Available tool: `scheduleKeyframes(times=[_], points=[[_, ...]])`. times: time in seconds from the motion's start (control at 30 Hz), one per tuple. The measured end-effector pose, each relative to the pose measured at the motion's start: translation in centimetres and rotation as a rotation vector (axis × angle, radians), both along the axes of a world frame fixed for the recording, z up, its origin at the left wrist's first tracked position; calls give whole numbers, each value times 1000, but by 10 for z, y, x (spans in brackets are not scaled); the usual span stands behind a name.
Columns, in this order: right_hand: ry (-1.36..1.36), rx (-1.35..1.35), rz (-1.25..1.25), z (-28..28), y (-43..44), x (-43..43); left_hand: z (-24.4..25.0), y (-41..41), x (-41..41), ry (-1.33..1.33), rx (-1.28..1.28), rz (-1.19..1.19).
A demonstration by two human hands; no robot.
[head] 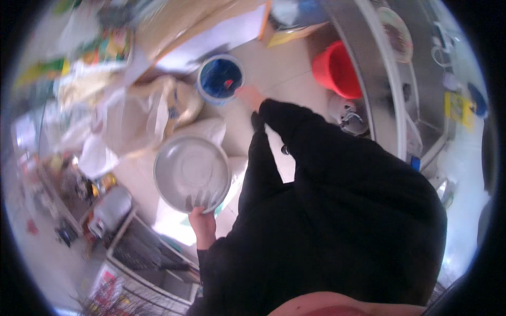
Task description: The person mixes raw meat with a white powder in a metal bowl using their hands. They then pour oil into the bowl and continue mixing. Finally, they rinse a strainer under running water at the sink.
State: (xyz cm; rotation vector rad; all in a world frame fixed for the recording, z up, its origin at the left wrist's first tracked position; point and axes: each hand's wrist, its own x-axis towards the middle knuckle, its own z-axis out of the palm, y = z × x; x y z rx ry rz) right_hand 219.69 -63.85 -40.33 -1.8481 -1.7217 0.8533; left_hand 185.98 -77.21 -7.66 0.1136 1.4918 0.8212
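Note:
My left hand [203, 227] grips the rim of a round metal mesh colander [189, 170], thumb on the inside and fingers underneath, showing through the mesh. The colander is tilted so that I look into its bowl, and I see nothing lying in it. My right hand [251, 97] is stretched out beside the rim of a round bin [201, 91] with a dark blue liner. That hand is blurred, so I cannot tell whether its fingers hold anything. A small red piece [228, 83] shows inside the bin.
A red bucket [336, 69] stands on the tiled floor by the metal counter [365, 79], with a kettle-like metal vessel [353, 121] beside it. Open sacks [134, 118] lie left of the bin. A gas cylinder [112, 207] and a metal rack [130, 233] stand lower left.

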Motion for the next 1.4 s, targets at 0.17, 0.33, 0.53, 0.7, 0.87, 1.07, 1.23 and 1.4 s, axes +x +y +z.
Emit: scheduleKeyframes(times=[0.17, 0.33, 0.53, 0.7, 0.87, 1.07, 1.23, 1.4], points=[[439, -263, -192, 118, -26, 81, 12, 46, 85, -19, 112, -254], [600, -122, -511, 265, -81, 288, 37, 148, 254, -145, 204, -386], [118, 46, -1225, 401, -185, 573, 76, 202, 531, -288, 287, -833], [-205, -124, -1448, 433, -223, 792, 62, 188, 756, -303, 234, -1215], [-280, -176, -1413, 389, -208, 912, 15, 165, 914, -294, 254, -1510], [-400, -251, -1517, 439, -215, 897, 19, 150, 999, -322, 144, -1528], [-616, -41, -1541, 382, -242, 899, 8, 147, 1039, -325, 78, -1611], [-404, -168, -1153, 282, -154, 765, 8, 127, 1052, -254, 302, -1616]])
